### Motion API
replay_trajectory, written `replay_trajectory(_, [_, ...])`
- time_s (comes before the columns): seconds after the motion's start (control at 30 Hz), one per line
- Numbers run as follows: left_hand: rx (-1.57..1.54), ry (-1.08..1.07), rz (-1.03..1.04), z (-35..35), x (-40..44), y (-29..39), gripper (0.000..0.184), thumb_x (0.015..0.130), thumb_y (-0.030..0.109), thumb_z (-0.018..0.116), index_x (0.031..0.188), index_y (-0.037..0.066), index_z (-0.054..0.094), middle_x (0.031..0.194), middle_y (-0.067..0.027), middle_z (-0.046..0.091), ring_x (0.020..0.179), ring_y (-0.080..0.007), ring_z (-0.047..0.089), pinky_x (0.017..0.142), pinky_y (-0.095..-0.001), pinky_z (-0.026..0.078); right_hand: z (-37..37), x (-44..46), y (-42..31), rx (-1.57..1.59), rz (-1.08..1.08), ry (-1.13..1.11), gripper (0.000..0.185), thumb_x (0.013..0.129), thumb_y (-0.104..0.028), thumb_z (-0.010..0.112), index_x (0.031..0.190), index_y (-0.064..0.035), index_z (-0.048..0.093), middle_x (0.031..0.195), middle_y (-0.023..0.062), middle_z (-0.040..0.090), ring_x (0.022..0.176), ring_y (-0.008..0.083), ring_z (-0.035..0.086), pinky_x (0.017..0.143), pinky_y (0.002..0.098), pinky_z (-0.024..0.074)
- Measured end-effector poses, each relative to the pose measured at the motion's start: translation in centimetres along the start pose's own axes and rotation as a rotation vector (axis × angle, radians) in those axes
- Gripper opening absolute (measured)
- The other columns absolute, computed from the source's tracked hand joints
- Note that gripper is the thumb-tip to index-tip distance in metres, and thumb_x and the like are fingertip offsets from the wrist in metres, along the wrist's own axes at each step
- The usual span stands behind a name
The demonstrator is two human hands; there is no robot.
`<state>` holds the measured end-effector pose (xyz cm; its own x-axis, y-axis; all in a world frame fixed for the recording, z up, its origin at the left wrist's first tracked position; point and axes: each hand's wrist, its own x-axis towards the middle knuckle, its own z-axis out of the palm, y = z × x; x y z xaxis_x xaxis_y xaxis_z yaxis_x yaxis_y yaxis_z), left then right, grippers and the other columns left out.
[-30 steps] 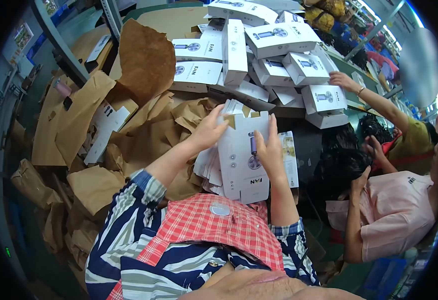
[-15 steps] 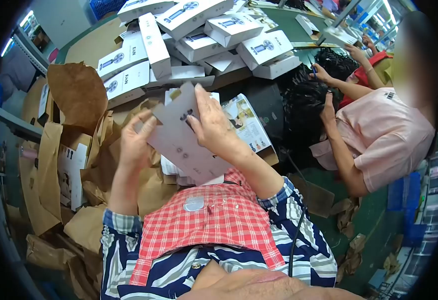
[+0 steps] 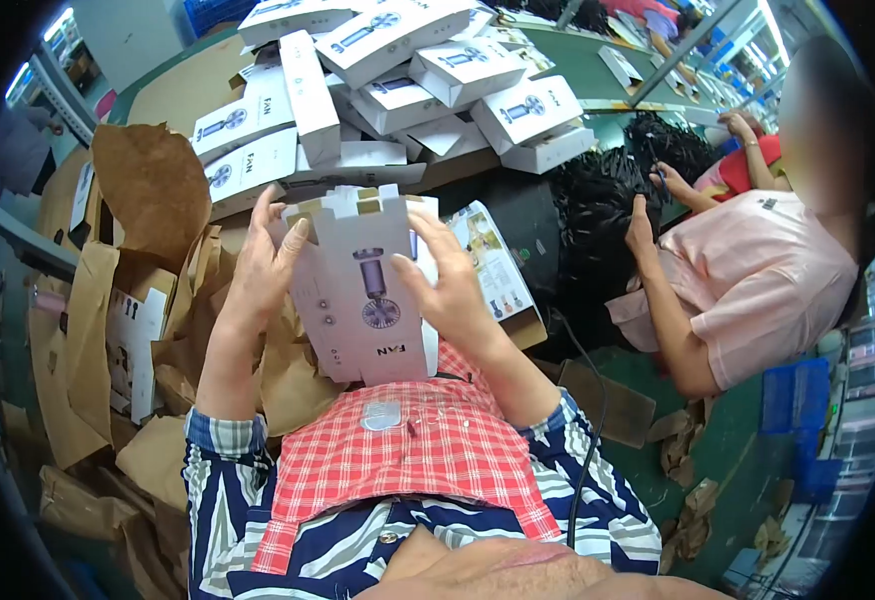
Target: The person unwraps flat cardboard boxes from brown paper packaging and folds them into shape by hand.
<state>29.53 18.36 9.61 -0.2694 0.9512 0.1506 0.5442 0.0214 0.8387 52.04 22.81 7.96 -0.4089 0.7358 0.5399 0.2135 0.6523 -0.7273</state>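
Between my two hands is a white carton (image 3: 358,300) printed with a fan picture and the word FAN, its end flaps upright at the far end. My left hand (image 3: 270,250) grips its upper left edge, with the thumb near the flap. On the right side, my right hand (image 3: 443,275) holds the carton's edge, its thumb over the printed face. Partly hidden behind the carton lie more white cartons. A printed colour box (image 3: 498,265) lies just right of my right hand.
White FAN boxes (image 3: 388,45) are heaped at the back. Crumpled brown paper (image 3: 153,190) and an opened carton (image 3: 138,345) lie at left. At right a co-worker in a pink top (image 3: 748,270) handles black strands (image 3: 603,215). A black cable (image 3: 598,440) hangs at right.
The carton has turned from a tilted, blurred position to nearly upright, with its printed FAN face showing. My left hand has closed onto its edge. The co-worker's hands have shifted slightly.
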Motion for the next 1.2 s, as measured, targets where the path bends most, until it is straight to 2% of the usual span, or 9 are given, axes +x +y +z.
replay_trajectory(0.07, [0.149,-0.02,0.063,-0.9,-0.8,0.3,0.055,0.088,0.036,0.053,0.131,0.006,0.037,0.13,-0.0184,0.039,0.113,-0.0256,0.044,0.092,-0.0333,0.037,-0.7,-0.6,-1.0,0.59,0.279,-0.075,0.036,0.086,-0.014,0.057,0.116,0.0031,0.046,0.099,0.0166,0.059,0.089,0.0199,0.06,0.076,0.0298,0.0475])
replay_trajectory(0.23, [0.489,0.209,0.392,-1.4,-2.1,-0.6,0.05,0.082,0.038,0.061,0.122,0.009,0.049,0.126,-0.0162,0.041,0.092,-0.014,0.052,0.079,-0.024,0.043,-0.3,-0.9,-2.4,0.391,0.047,-0.143,0.018,0.089,-0.013,0.054,0.099,0.0025,0.055,0.081,0.0093,0.058,0.07,0.0147,0.056,0.062,0.0244,0.0454])
replay_trajectory(0.33, [-0.454,-0.121,-0.043,-1.5,-3.4,1.0,0.047,0.085,0.025,0.06,0.126,0.008,0.045,0.117,-0.0091,0.049,0.097,-0.0103,0.05,0.084,-0.0235,0.041,0.2,-1.0,-3.0,0.409,-0.051,-0.06,0.013,0.089,-0.01,0.052,0.091,0.0027,0.056,0.078,0.012,0.056,0.067,0.0209,0.056,0.059,0.0274,0.0435])
replay_trajectory(0.47, [-0.701,-0.096,-0.082,-1.0,-3.9,1.1,0.045,0.086,0.018,0.059,0.126,0.006,0.045,0.122,-0.0094,0.047,0.104,-0.0124,0.048,0.087,-0.025,0.041,0.9,-1.3,-3.7,0.374,-0.136,-0.023,0.013,0.088,-0.009,0.053,0.091,0.0037,0.055,0.078,0.0128,0.056,0.067,0.0224,0.055,0.059,0.0272,0.0438])
replay_trajectory(0.57, [-0.492,-0.123,0.095,-1.2,-3.6,1.6,0.036,0.084,0.016,0.061,0.119,0.009,0.052,0.143,-0.0185,0.02,0.125,-0.0228,0.033,0.097,-0.0334,0.036,1.6,-1.5,-3.2,0.422,-0.064,-0.022,0.016,0.089,-0.009,0.051,0.1,0.0031,0.052,0.089,0.0126,0.057,0.075,0.0198,0.056,0.064,0.0247,0.0441])
replay_trajectory(0.7, [-0.448,0.041,0.395,-1.0,-3.3,3.9,0.034,0.084,0.014,0.06,0.117,0.009,0.053,0.134,-0.0166,0.036,0.114,-0.0187,0.045,0.088,-0.0298,0.044,1.4,-1.2,-3.5,0.672,0.048,0.055,0.018,0.09,-0.011,0.049,0.101,0.0029,0.052,0.093,0.0121,0.058,0.083,0.0207,0.057,0.076,0.027,0.0441])
replay_trajectory(0.83, [-0.787,-0.276,0.072,-1.4,-3.3,5.1,0.036,0.088,0.015,0.055,0.121,0.005,0.046,0.11,-0.0094,0.059,0.098,-0.012,0.054,0.082,-0.0262,0.046,0.9,-1.2,-2.9,0.543,-0.281,0.094,0.024,0.091,-0.018,0.048,0.102,0.0024,0.054,0.097,0.0137,0.06,0.096,0.0275,0.056,0.09,0.0428,0.0386])
replay_trajectory(1.1, [-0.928,-0.484,0.002,2.0,-3.7,3.9,0.045,0.078,0.006,0.038,0.123,0.002,0.039,0.122,-0.0105,0.044,0.116,-0.0187,0.04,0.101,-0.0319,0.028,3.1,-0.6,-1.8,0.279,-0.043,0.189,0.054,0.091,-0.034,0.046,0.128,0.0035,0.033,0.118,0.0168,0.046,0.112,0.0286,0.044,0.094,0.0341,0.0342])
replay_trajectory(1.2, [-1.158,-0.253,-0.011,3.0,-2.5,2.9,0.043,0.08,0.009,0.039,0.123,0.002,0.04,0.118,-0.0086,0.045,0.11,-0.0167,0.044,0.098,-0.0304,0.031,2.1,0.9,-1.2,1.036,0.554,-0.003,0.059,0.089,-0.028,0.052,0.132,0.0017,0.027,0.118,0.0139,0.047,0.109,0.0224,0.047,0.094,0.0319,0.0349])
